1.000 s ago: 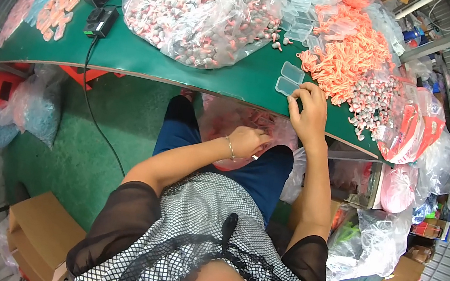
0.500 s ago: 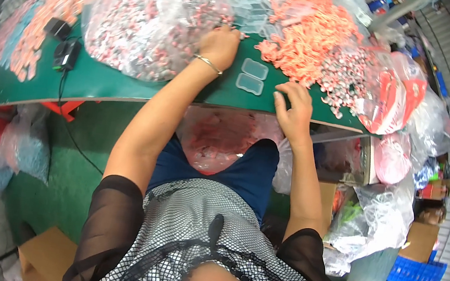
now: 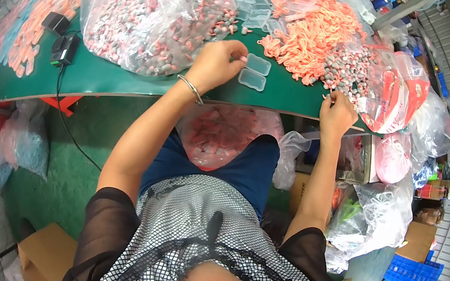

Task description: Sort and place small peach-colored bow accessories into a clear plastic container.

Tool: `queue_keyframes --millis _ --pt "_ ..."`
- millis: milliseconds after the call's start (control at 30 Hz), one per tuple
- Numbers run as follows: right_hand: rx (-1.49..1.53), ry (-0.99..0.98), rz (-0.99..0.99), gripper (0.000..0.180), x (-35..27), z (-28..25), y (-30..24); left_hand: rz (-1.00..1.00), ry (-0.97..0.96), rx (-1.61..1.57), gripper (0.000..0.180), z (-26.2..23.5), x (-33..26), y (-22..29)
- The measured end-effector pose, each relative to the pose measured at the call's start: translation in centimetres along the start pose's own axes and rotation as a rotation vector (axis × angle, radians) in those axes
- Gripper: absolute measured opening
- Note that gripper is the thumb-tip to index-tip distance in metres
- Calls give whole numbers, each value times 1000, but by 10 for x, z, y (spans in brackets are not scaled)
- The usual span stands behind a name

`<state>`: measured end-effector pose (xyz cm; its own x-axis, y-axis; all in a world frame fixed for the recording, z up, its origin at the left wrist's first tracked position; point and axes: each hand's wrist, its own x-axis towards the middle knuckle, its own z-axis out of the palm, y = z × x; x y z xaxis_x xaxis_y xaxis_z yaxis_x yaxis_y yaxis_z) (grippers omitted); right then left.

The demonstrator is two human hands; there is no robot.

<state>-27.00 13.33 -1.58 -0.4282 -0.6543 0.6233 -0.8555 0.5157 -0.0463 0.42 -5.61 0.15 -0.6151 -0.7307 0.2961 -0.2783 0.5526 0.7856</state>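
- My left hand point(image 3: 216, 63) rests on the green tabletop point(image 3: 129, 82), fingers curled together and pinching something small at their tips; I cannot tell what it is.
- Just to the right of those fingertips lie two small clear plastic cases point(image 3: 255, 72), side by side and touching or nearly so. They look empty to me, so I judge the filling has not begun on this pair.
- My right hand point(image 3: 337, 112) is well apart from the left, at the near edge of the tabletop. Its fingers are pressed together, thumb against forefinger, just below the heap of grey and pink small parts point(image 3: 348, 72). Whether they hold a piece I cannot tell.
- Beyond those fingers lies a pile of orange cords point(image 3: 310, 34); beyond my left hand, a big clear bag of grey and pink pieces point(image 3: 150, 19).
- A bag of pinkish items point(image 3: 226, 135) sits in my lap below both hands.
- With so much loose stock about, I judge most of the work remains.
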Motion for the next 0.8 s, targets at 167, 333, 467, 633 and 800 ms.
queue_keyframes --millis 167,333,467,633,800 --pt "737 -58 -65 8 -8 -23 -75 38 -95 -65 16 5 -16 13" --pt "719 -84 -190 11 -14 -14 -129 103 -57 109 18 16 -19 5" --pt "573 -158 -271 11 -10 -8 -137 101 -69 184 14 18 -18 6" --pt "541 -172 -359 5 -2 -15 -134 149 -55 195 17 17 -26 6" --pt "559 -143 -353 4 -3 -15 -134 187 -78 249 25 19 -32 5"
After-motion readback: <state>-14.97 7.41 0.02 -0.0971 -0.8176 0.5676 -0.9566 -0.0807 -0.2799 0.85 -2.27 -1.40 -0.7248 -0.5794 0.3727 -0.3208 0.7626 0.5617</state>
